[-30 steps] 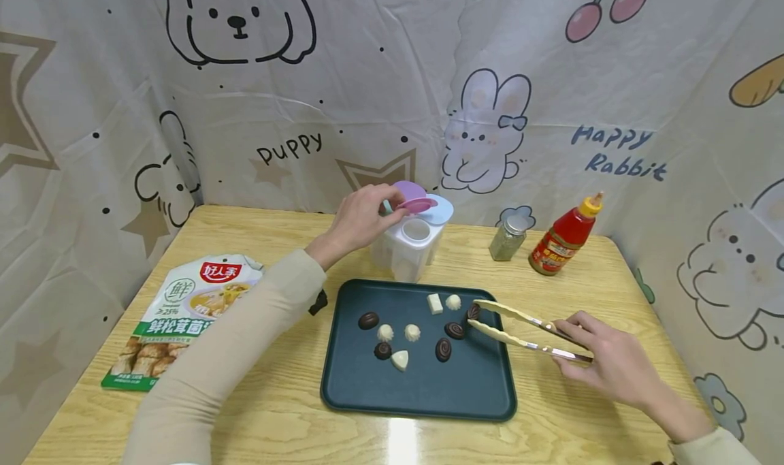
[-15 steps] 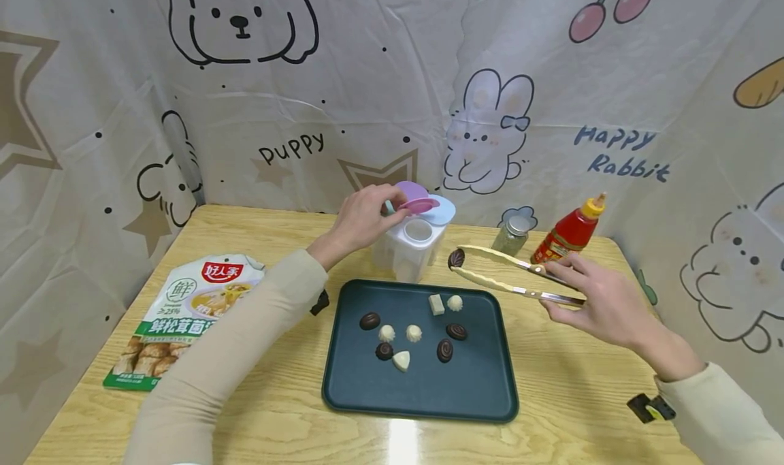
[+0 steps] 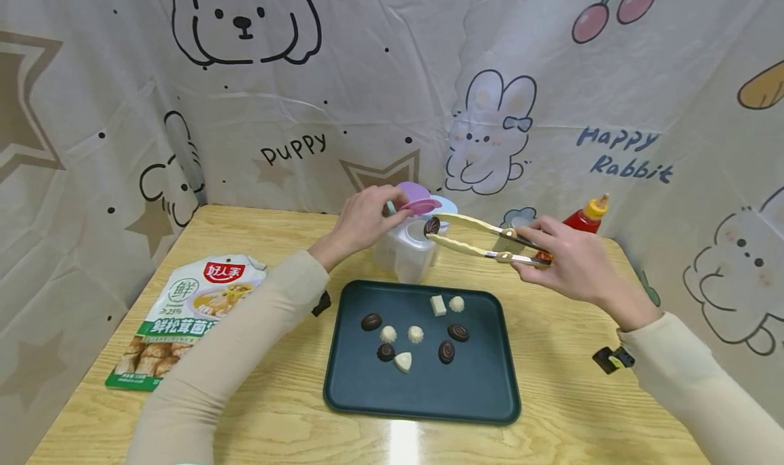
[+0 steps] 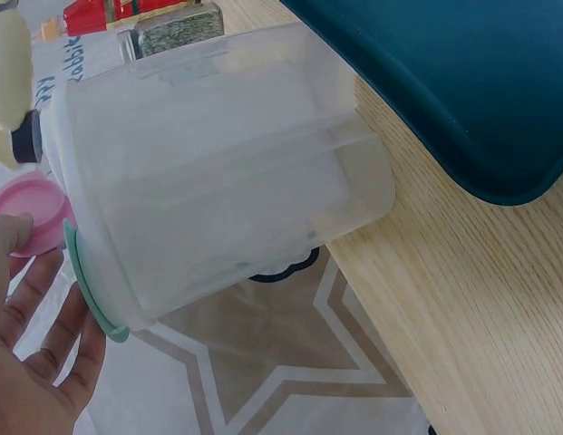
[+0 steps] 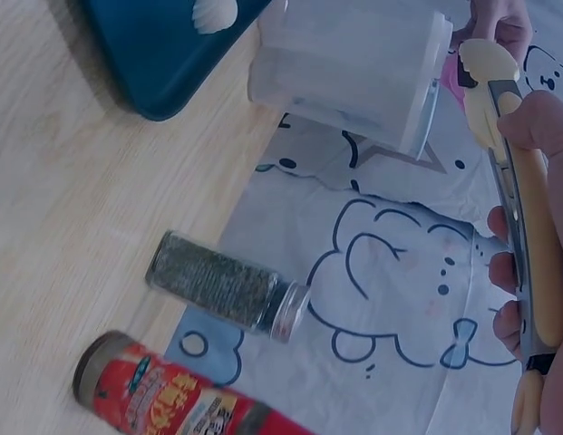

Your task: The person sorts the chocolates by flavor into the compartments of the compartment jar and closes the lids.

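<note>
"Happy Rabbit" backdrop (image 3: 392,97), tongs (image 3: 474,222) gripping chocolate (image 3: 431,227)

Head view: the right grip (image 3: 566,264) obscures much of the red bottle (image 3: 582,222); the tongs (image 3: 463,247) partly cover the seasoning jar (image 3: 505,244); the left sleeve (image 3: 241,346) overlaps the food packet (image 3: 184,301). Left-wrist view: the tray (image 4: 471,91) is cut off at the upper right. Contents of the cloudy container (image 4: 218,172): indeterminate. Right-wrist view: the red bottle extends past the lower edge.
</note>
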The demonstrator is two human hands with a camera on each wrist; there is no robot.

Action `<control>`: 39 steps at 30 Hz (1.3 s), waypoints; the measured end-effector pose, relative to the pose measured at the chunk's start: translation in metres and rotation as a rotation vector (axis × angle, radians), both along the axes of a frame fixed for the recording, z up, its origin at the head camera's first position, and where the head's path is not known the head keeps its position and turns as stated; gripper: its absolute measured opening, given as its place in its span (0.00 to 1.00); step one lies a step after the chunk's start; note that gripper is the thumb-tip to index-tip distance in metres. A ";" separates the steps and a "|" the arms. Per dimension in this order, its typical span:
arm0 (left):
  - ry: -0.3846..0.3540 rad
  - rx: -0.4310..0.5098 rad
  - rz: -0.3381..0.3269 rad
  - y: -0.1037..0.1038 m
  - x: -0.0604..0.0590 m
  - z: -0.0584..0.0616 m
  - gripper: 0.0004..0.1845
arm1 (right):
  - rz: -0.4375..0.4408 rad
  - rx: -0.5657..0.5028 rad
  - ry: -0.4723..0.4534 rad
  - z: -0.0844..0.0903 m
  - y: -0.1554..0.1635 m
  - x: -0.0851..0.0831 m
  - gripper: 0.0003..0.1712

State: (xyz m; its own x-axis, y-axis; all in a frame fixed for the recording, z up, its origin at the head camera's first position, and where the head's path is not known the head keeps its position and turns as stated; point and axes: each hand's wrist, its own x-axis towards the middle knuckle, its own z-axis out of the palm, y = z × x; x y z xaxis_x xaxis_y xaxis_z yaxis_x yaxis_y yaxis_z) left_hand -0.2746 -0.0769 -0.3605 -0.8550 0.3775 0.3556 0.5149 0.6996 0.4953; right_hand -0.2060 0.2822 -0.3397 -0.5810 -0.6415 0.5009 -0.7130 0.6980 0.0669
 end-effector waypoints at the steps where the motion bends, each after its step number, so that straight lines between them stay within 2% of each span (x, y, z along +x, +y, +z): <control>1: 0.002 0.000 -0.002 0.000 0.000 0.000 0.08 | 0.007 -0.002 0.005 0.000 -0.002 -0.002 0.28; 9: -0.001 -0.005 -0.002 0.001 0.002 0.000 0.09 | 0.024 -0.017 0.001 -0.002 -0.009 -0.010 0.26; 16: -0.014 -0.009 0.004 0.001 0.002 0.000 0.09 | 0.003 -0.025 -0.024 0.000 -0.008 -0.006 0.32; 27: -0.008 -0.011 0.011 -0.001 0.000 0.000 0.08 | -0.058 0.000 -0.091 -0.007 0.011 0.019 0.40; 39: -0.017 -0.022 0.008 0.000 0.002 0.002 0.08 | -0.115 0.049 -0.113 -0.042 0.041 0.061 0.40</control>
